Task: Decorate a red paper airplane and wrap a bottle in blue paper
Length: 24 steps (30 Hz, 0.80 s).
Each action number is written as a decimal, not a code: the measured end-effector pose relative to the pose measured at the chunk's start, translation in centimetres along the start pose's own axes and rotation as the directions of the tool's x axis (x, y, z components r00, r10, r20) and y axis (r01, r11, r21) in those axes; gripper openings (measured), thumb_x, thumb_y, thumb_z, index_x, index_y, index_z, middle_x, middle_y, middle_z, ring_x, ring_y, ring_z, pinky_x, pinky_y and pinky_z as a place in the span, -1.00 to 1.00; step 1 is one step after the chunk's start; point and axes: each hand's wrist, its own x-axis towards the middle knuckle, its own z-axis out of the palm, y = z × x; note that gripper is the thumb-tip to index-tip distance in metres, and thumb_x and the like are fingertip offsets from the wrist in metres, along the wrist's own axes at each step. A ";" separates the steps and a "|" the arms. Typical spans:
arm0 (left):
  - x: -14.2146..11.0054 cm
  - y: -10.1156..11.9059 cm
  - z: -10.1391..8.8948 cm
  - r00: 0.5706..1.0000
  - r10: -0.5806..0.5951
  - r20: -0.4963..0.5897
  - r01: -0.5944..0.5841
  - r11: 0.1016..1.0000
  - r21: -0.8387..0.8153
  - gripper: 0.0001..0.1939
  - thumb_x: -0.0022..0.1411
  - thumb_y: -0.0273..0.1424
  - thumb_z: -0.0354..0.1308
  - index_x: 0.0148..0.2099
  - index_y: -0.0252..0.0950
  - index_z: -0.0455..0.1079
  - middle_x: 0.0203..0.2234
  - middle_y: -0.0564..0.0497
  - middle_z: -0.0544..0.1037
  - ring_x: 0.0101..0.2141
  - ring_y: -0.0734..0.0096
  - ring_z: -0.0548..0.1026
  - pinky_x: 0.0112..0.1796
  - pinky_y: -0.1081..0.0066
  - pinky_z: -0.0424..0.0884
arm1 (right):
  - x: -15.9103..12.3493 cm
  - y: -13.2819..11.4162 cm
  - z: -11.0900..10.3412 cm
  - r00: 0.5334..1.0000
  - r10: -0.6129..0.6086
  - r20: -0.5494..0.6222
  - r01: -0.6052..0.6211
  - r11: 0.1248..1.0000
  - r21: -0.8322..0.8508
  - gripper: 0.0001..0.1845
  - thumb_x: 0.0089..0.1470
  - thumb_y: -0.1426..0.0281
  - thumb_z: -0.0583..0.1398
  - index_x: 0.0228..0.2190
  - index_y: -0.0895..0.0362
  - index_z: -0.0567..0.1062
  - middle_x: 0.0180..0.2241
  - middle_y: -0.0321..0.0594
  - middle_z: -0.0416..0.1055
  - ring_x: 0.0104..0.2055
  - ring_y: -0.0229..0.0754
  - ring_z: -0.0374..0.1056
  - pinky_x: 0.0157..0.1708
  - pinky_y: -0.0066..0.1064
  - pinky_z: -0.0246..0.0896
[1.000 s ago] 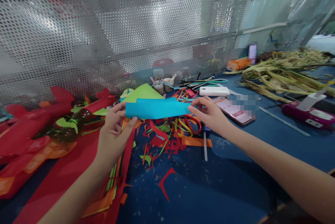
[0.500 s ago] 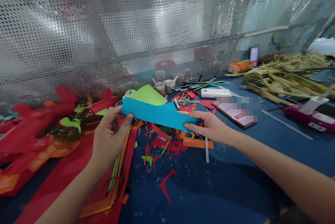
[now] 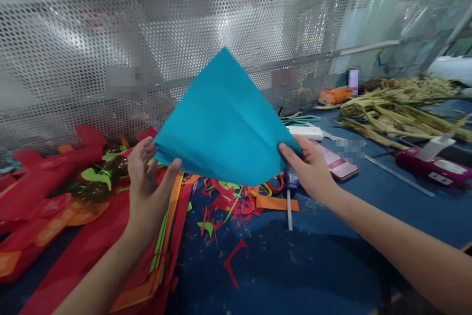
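Note:
A blue sheet of paper (image 3: 224, 123) stands up in front of me, roughly a triangle with its point at the top and a curved lower edge. Its right corner is pinched between the thumb and fingers of my right hand (image 3: 311, 167). At the opposite corner is my left hand (image 3: 151, 177), thumb and fingers spread apart; whether the fingertips touch the sheet I cannot tell. Beneath the paper lie red, orange and green scraps (image 3: 236, 202). Scissors with red and yellow handles (image 3: 276, 185) show partly below the sheet's edge.
On the left are red cut-out shapes (image 3: 47, 182) and stacked coloured sheets (image 3: 110, 256). To the right lie a phone (image 3: 341, 163), a white device (image 3: 305, 132), a purple power strip (image 3: 431, 165) and dried stalks (image 3: 398, 108). A perforated metal panel (image 3: 92, 49) stands behind the blue table.
The blue sheet has swung up from a narrow, nearly edge-on strip to a tall triangle. My left fingers have spread apart, and my right hand has moved slightly right.

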 end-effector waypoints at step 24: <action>-1.6 4.5 -1.4 0.933 0.321 0.165 -0.345 0.927 0.148 -0.40 0.25 -0.20 0.28 0.31 0.01 0.26 0.25 -0.03 0.45 0.21 0.08 0.44 0.16 0.07 0.44 | -0.9 -1.3 0.5 0.785 0.308 0.538 -0.492 0.837 0.238 -0.56 -0.15 0.01 0.47 -0.29 0.02 0.66 -0.41 -0.25 0.61 -0.37 -0.13 0.56 -0.35 -0.31 0.53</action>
